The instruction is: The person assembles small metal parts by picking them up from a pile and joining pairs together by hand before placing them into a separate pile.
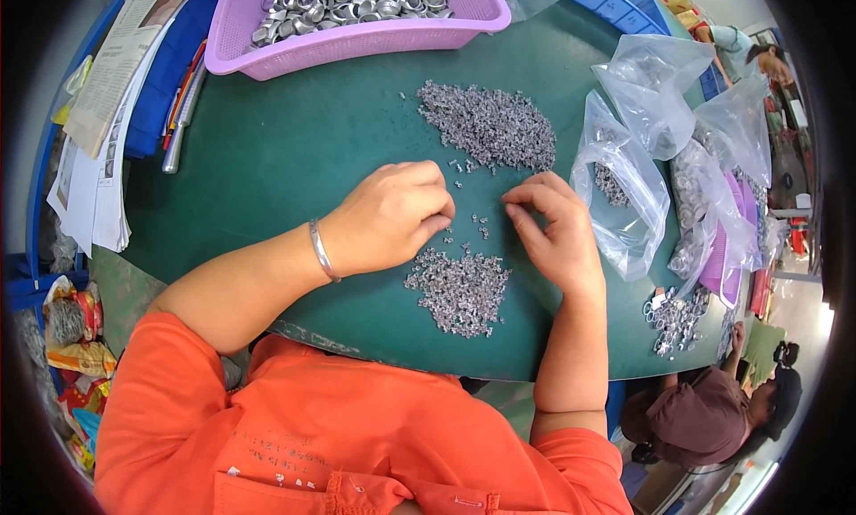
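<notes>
My left hand (392,214) is above the green table (294,167), fingers curled and thumb pressed to them near a few loose small metal pieces. Whatever the fingertips pinch is hidden. Across a small gap, my right hand (557,225) has its thumb and forefinger brought together; anything between them is too small to make out. A smaller pile of tiny silvery metal parts (459,292) lies below and between the hands. Beyond the hands spreads a larger pile of similar, darker grey parts (489,127). A few single parts (480,225) are scattered between the piles.
At the back stands a purple plastic basket (374,44) of metal rings. Clear plastic bags (624,189) and a heap of small metal pieces (675,321) lie to the right. Papers (94,181) and pens (183,114) are at left. A person in brown (700,417) sits at right.
</notes>
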Demonstrator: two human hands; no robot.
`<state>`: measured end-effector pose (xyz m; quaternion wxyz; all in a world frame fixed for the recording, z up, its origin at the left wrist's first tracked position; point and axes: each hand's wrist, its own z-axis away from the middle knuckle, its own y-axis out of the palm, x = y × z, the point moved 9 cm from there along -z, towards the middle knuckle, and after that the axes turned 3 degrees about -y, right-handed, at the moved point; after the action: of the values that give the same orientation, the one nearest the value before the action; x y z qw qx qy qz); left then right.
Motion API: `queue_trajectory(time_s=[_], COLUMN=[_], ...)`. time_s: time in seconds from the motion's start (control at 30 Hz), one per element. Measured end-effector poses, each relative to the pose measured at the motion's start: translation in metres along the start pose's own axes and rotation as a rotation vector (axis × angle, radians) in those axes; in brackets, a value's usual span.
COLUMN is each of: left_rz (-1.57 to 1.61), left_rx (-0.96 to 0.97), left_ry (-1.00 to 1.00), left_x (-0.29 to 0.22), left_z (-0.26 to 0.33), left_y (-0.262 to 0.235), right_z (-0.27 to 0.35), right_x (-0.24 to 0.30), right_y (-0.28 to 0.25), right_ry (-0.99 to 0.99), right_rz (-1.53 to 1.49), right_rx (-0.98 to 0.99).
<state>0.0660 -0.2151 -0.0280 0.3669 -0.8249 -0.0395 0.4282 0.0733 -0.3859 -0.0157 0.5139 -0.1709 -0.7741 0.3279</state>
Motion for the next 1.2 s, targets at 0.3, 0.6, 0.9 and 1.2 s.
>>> queue_trajectory(time_s=[0.3,0.6,0.9,1.2], left_rz=[-0.037,0.050,-0.072,-0.049], left_rx=[0.065,-0.015,-0.026,-0.078], left_ry=[0.002,-0.070,0.049,0.001], left_x=[-0.007,-0.004,-0.006,-0.007], left_z=[0.010,0.003,-0.003,-0.005], left_y=[0.004,0.002,0.018,0.021], right_z=[0.000,0.001,0.008,0.008], right_x=[0.004,0.013,0.015,0.027], right_y=[0.009,0.019,0.023,0.033], right_ry=[-0.020,-0.108,-0.094,-0.175], right_rz=[-0.012,0.010,-0.079,0.091], right_rx=[0.082,0.287,0.317,0.314])
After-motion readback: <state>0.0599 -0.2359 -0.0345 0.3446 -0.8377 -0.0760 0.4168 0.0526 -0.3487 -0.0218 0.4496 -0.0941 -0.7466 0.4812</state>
